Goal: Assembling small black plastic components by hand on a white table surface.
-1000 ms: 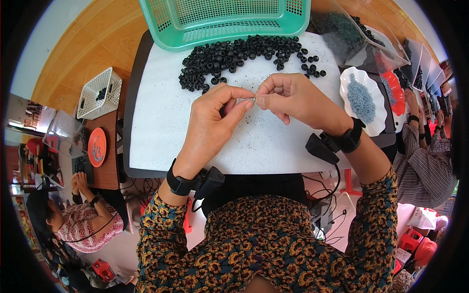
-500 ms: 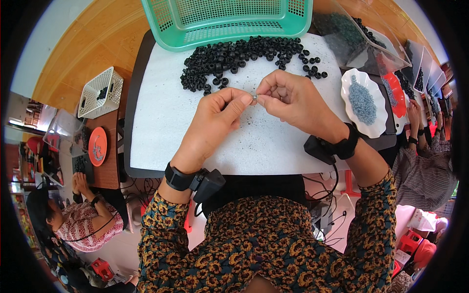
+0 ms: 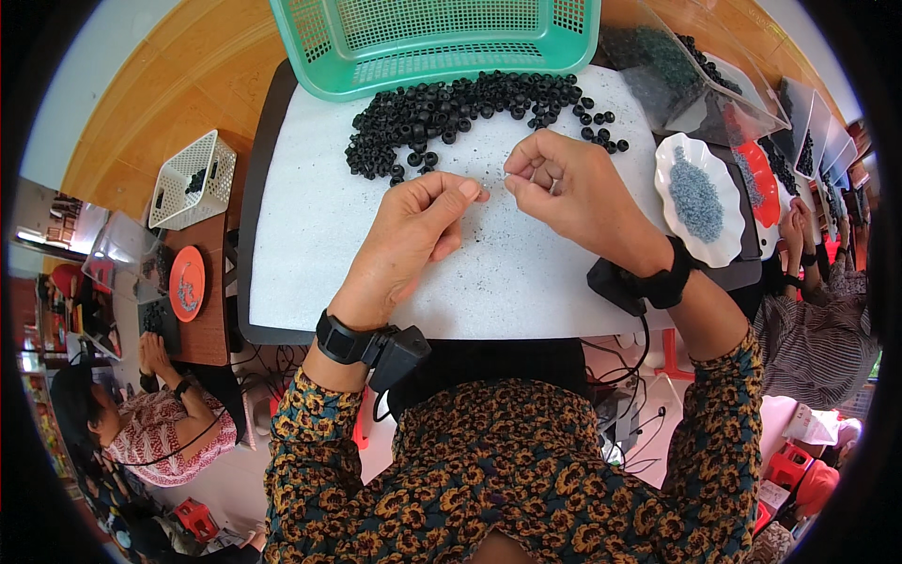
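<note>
My left hand (image 3: pixel 420 221) is closed in a pinch over the white foam sheet (image 3: pixel 376 291), thumb against forefinger. A bit of something tiny may be at its fingertips, too small to name. Just to its right, my right hand (image 3: pixel 575 193) also pinches, thumb and forefinger together; whatever lies between them cannot be made out. A small gap separates the two sets of fingertips. Beyond my hands lies a heap of black round beads (image 3: pixel 437 113), some with visible holes. A white scalloped dish (image 3: pixel 731 224) of small grey-blue beads (image 3: pixel 696 197) stands right of my right wrist.
A green mesh basket (image 3: pixel 442 70) stands behind the bead heap. Clear plastic bins (image 3: pixel 691 89) and a red dish (image 3: pixel 763 179) are at the right. At left are a white basket (image 3: pixel 202 183), an orange plate (image 3: pixel 188 282) and a seated co-worker (image 3: pixel 169 423); others sit at right.
My hands have drawn apart: fingertips that met over the foam now have a gap between them. The right hand has shifted slightly right, and the left has moved very little.
</note>
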Available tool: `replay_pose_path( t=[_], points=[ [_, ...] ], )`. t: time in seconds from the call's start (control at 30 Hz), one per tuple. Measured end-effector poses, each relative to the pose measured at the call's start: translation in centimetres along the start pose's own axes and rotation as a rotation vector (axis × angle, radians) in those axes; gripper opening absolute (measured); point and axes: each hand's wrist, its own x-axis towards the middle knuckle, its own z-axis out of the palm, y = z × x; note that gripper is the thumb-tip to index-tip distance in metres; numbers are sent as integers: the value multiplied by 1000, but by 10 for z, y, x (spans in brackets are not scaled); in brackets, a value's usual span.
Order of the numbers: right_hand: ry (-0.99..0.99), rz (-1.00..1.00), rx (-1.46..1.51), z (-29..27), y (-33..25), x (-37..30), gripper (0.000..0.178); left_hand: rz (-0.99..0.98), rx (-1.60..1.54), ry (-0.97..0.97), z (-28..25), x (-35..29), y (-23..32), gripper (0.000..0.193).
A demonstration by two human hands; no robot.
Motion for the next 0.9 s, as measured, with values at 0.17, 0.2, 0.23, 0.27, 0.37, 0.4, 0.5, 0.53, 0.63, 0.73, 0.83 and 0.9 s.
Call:
replay_pose_path(
  t=[0.17,0.2,0.23,0.27,0.37,0.4,0.5,0.53,0.63,0.73,0.83,0.9],
  points=[
    [5,36,17,-2,2,-1,13,15,22,48,3,-3,3,29],
    [-2,53,29,-2,2,-2,12,9,-97,75,3,-4,1,30],
    [-9,70,43,-3,2,-2,12,2,-217,102,2,-5,0,33],
    [-9,69,44,-3,2,-2,12,2,-216,103,1,-6,-1,33],
    [-38,121,91,-5,2,-3,13,67,-450,48,0,-10,-2,36],
    [-41,142,125,-6,1,-4,13,67,-496,47,2,-11,-1,35],
    [-51,188,203,-10,1,-4,12,114,-512,33,-2,-12,-6,35],
    [-53,215,244,-12,2,-3,12,158,-483,15,-4,-13,-7,34],
    [-44,242,257,-18,1,-4,12,149,-472,27,-2,-16,-6,34],
    [-101,294,262,-18,-3,-5,12,174,-415,64,-2,-18,-10,33],
    [-160,309,339,-16,-7,-10,16,227,-348,62,2,-20,-14,34],
    [-179,307,375,-12,-14,-13,14,244,-314,46,6,-23,-15,35]
  ],
)
